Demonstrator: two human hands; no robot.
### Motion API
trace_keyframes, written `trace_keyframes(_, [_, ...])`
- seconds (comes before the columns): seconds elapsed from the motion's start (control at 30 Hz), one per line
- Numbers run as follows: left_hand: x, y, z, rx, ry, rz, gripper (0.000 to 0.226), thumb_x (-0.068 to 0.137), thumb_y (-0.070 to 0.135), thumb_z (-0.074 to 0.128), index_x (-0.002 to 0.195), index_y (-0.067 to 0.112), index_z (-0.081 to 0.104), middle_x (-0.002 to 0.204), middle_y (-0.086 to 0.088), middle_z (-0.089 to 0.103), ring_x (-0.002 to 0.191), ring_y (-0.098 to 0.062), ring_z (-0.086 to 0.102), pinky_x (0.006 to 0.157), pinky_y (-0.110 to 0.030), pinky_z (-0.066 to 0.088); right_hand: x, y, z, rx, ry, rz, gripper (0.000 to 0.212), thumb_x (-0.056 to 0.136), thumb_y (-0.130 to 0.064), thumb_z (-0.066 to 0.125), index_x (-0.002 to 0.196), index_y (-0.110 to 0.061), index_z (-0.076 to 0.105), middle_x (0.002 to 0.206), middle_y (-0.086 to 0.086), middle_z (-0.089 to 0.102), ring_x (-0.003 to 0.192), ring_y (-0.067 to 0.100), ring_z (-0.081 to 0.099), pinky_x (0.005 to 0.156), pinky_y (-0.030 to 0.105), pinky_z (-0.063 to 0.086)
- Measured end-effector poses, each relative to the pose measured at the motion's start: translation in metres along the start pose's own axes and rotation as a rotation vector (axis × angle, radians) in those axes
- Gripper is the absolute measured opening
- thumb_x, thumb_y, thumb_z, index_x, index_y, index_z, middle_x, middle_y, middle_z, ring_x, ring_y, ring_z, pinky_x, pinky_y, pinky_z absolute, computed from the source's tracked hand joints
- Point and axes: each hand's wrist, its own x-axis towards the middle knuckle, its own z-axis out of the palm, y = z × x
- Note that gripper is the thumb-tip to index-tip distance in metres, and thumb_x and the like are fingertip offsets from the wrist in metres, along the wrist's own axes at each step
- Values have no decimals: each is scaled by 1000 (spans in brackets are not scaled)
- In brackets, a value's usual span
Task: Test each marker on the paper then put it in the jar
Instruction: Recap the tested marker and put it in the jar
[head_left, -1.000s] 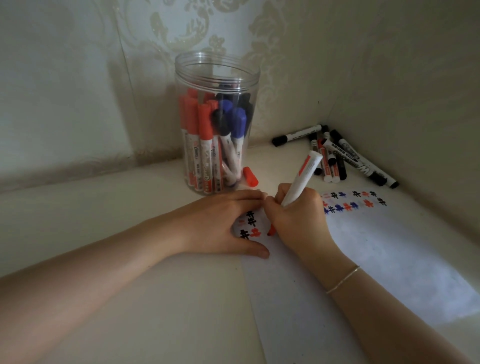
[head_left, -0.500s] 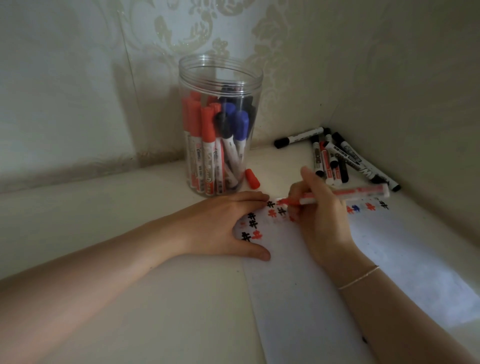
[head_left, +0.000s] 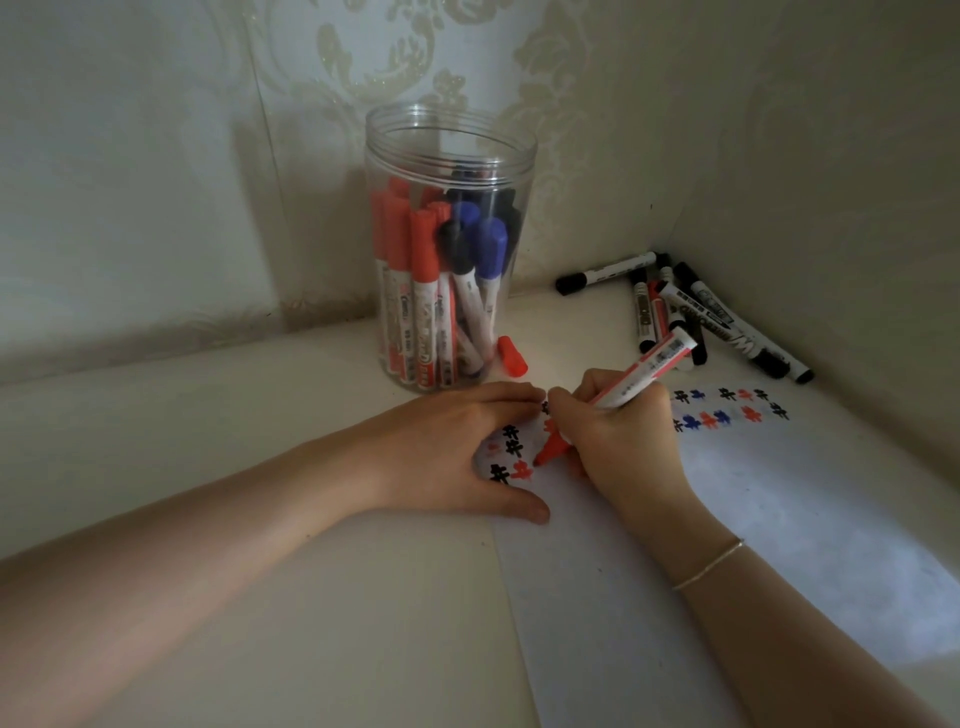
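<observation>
My right hand (head_left: 618, 441) grips an uncapped red marker (head_left: 639, 376), its red tip down on the white paper (head_left: 727, 545) next to small red and black marks. My left hand (head_left: 447, 447) lies flat with spread fingers, pressing the paper's left edge. Behind the hands stands a clear plastic jar (head_left: 449, 156), open at the top, holding several red, blue and black markers. The marker's red cap (head_left: 512, 357) lies at the jar's base.
Several black and red markers (head_left: 691, 312) lie piled in the back right corner against the wall. Rows of red, blue and black test marks (head_left: 727, 408) run along the paper's far edge. Walls close in at the back and right.
My right hand swung the marker from lying sideways back to tip-down and brought the tip to the marks by my left hand. The left hand stayed put.
</observation>
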Motion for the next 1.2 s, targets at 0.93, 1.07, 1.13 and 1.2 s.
trace_keyframes(0.93, [0, 0, -1, 26, -19, -22, 94, 70, 66, 66, 148, 31, 27, 153, 20, 24, 136, 7, 20, 108, -8, 13, 0, 1, -1, -3, 13, -15, 28, 78, 1, 62, 56, 4, 45, 41, 3, 46, 34, 14, 40, 37, 20, 34])
trace_keyframes(1.07, [0, 0, -1, 25, -9, -13, 92, 70, 65, 68, 146, 30, 32, 153, 19, 25, 136, 6, 21, 109, -7, 12, -1, 1, 1, -54, -10, -26, 29, 78, 2, 62, 55, -1, 45, 47, 8, 41, 39, 13, 37, 38, 19, 32])
trace_keyframes(1.13, [1, 0, -1, 34, -6, -17, 93, 69, 65, 67, 147, 29, 31, 153, 18, 24, 137, 6, 19, 109, -8, 11, 0, 1, 0, -55, -26, -16, 29, 77, 3, 62, 54, -4, 44, 50, 8, 38, 43, 14, 36, 39, 19, 31])
trace_keyframes(1.2, [1, -1, -1, 39, -8, -17, 95, 69, 67, 66, 148, 29, 29, 154, 19, 22, 137, 6, 18, 109, -8, 10, 0, 1, -2, -43, -10, -16, 29, 77, 4, 61, 54, -2, 44, 50, 8, 38, 43, 13, 35, 39, 19, 30])
